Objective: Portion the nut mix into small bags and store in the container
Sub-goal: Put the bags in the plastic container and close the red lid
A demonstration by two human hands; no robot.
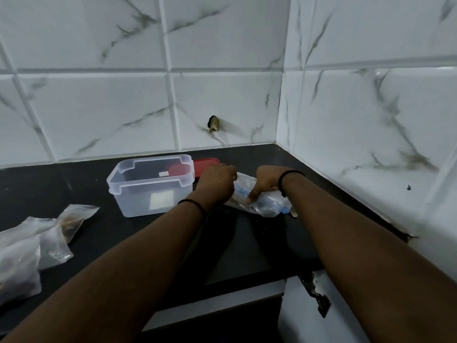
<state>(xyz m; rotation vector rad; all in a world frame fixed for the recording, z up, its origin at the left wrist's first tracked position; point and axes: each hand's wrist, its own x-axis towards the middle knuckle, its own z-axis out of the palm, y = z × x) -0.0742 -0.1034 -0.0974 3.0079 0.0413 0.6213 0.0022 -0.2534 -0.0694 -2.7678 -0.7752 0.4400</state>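
Right hand (pixel 268 180) fingers curl down, pinching a crinkled clear plastic bag (pixel 262 203) against the glossy black counter (pixel 259 246). Left hand (pixel 217 183) grips the bag's 10 o'clock edge. Translucent rectangular container (pixel 150 185) stands open at 9 o'clock; filled bags (pixel 37 241) lie at 8 o'clock.

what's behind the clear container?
A red lid lies flat on the black counter behind the clear container, showing past its right corner and through its wall. The left hand covers the lid's near right part.
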